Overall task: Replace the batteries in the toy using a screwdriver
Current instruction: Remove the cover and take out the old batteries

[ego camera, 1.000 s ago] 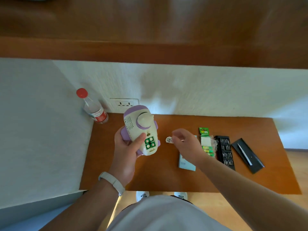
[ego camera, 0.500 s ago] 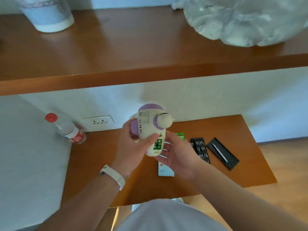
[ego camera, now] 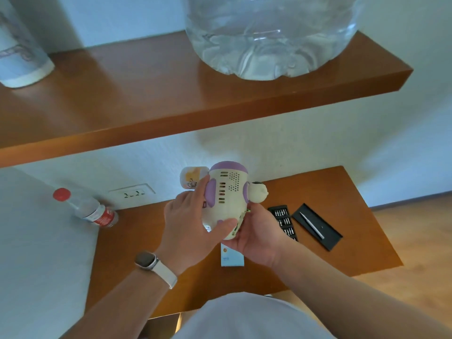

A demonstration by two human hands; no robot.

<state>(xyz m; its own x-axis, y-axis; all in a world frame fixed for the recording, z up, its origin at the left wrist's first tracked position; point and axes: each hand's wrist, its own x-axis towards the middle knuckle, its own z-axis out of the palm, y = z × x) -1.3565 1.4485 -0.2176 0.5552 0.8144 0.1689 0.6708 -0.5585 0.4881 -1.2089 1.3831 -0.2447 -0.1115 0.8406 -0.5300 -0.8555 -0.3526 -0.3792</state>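
A cream and purple toy (ego camera: 226, 199) is held up over the wooden table (ego camera: 352, 241) with both hands. My left hand (ego camera: 190, 226) grips its left side, thumb across the lower front. My right hand (ego camera: 256, 233) cups it from below and the right, fingers curled under it. The toy's battery side faces away towards my right palm and is mostly hidden. A black tray of screwdriver bits (ego camera: 283, 221) lies to the right. Beside it a slim silver screwdriver (ego camera: 311, 225) rests on a black lid (ego camera: 318, 227).
A plastic water bottle (ego camera: 90, 209) with a red cap lies at the table's left, below a wall socket (ego camera: 132, 193). A light blue box (ego camera: 231, 256) sits under my hands. A wooden shelf (ego camera: 146, 111) overhead carries a large clear water jug (ego camera: 269, 35) and a paper cup (ego camera: 19, 59).
My right hand left the table and came under the toy to hold it. The toy turned so its green battery side faces away. My view tilted upward.
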